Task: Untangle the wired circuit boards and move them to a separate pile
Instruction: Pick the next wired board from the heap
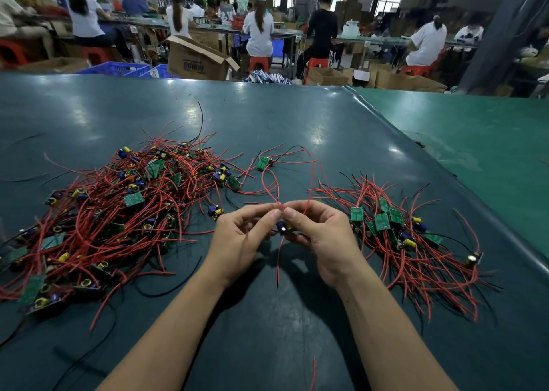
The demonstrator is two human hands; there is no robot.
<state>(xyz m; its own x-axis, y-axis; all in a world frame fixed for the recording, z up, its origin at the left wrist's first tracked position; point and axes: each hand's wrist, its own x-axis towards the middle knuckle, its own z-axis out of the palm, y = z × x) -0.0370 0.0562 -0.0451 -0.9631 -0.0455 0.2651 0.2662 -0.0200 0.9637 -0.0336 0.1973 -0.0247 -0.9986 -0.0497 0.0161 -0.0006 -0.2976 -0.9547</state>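
Note:
A big tangled pile of wired circuit boards (98, 218) with red and black wires covers the left of the dark green table (267, 117). A smaller pile of boards (395, 236) lies on the right. Between the piles, my left hand (237, 242) and my right hand (320, 236) meet above the table. Both pinch the red wires of one small circuit board (282, 227) with a blue capacitor, mostly hidden between my fingers. Its red wires loop upward, and one hangs down. A single green board (263, 163) lies apart behind my hands.
A lighter green mat (475, 141) overlaps the table on the right. Stray black and red wires lie near the front edge. Beyond the far edge are cardboard boxes (196, 57), blue crates and several seated workers at long benches.

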